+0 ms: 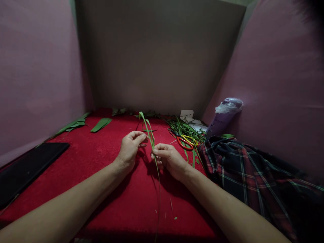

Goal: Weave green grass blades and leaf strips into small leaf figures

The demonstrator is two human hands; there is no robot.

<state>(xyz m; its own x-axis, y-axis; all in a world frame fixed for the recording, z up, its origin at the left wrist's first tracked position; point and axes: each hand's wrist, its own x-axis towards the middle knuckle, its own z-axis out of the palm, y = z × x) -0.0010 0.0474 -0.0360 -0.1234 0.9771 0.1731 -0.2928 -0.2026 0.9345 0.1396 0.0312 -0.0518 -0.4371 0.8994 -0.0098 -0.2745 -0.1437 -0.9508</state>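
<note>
My left hand (131, 147) and my right hand (167, 158) meet over a red cloth (101, 175) and both pinch a long green leaf strip (147, 126). The leaf rises between the fingertips and its tip points away from me; its thin tail trails down toward me. The fingers of both hands are curled closed on the leaf. Red-and-yellow-handled scissors (186, 141) lie just right of my right hand.
A heap of green leaves (184, 128) lies at the back right, with more loose leaves (101, 124) at the back left. A black flat slab (25, 167) rests at the left. A plaid cloth (243, 172) and a purple wrapped bottle (224, 116) sit at the right. Cardboard walls enclose the space.
</note>
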